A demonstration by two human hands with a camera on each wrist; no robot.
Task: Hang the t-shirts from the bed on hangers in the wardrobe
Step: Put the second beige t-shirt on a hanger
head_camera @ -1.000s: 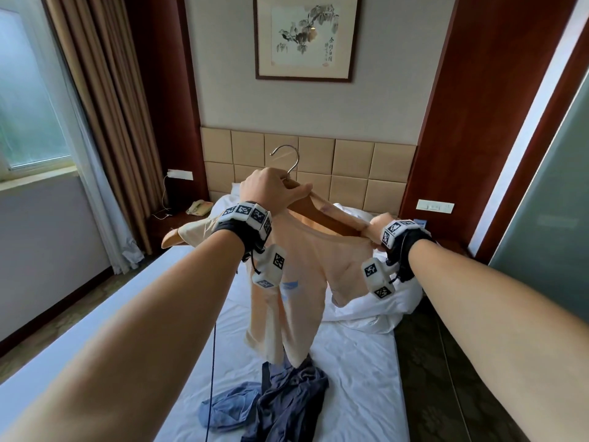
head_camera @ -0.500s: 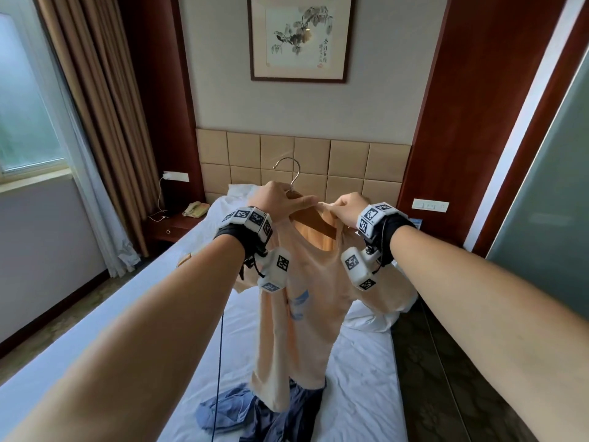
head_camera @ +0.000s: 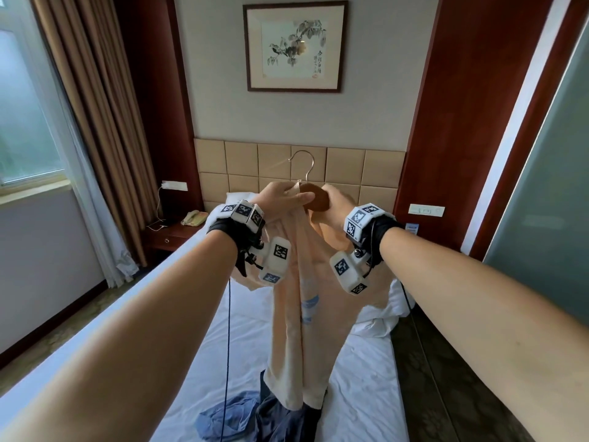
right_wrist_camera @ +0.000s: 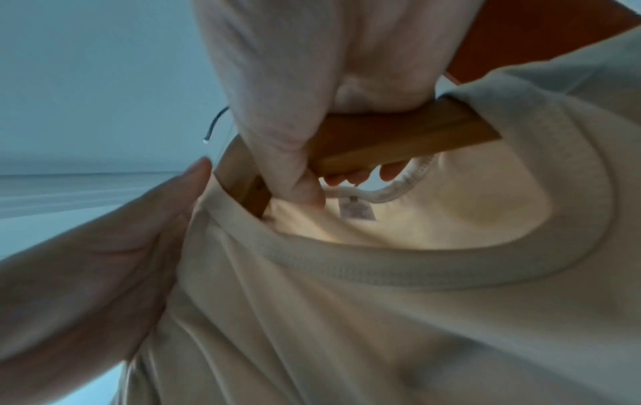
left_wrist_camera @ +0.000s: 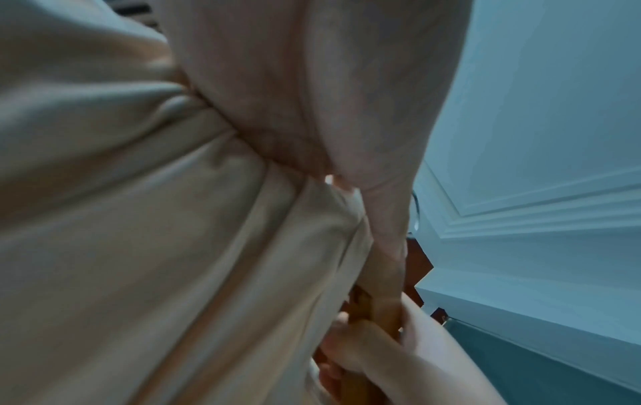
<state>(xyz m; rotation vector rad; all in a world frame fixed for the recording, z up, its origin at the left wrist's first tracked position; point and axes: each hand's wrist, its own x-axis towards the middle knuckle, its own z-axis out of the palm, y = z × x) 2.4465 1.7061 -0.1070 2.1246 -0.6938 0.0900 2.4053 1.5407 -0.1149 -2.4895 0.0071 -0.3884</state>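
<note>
Above the bed (head_camera: 357, 378), both hands grip the wooden hanger (right_wrist_camera: 399, 137) through the soft, limp t-shirt's (head_camera: 306, 330) collar, judged the firmest hold.

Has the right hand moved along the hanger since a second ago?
Yes. The right hand has slid leftward from the hanger's right shoulder to its neck, now beside the left hand and below the framed painting.

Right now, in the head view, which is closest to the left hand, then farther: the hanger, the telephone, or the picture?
From the left hand:
1. Hanger, right beside it.
2. Telephone, left on the nightstand.
3. Picture, high on the wall.
</note>
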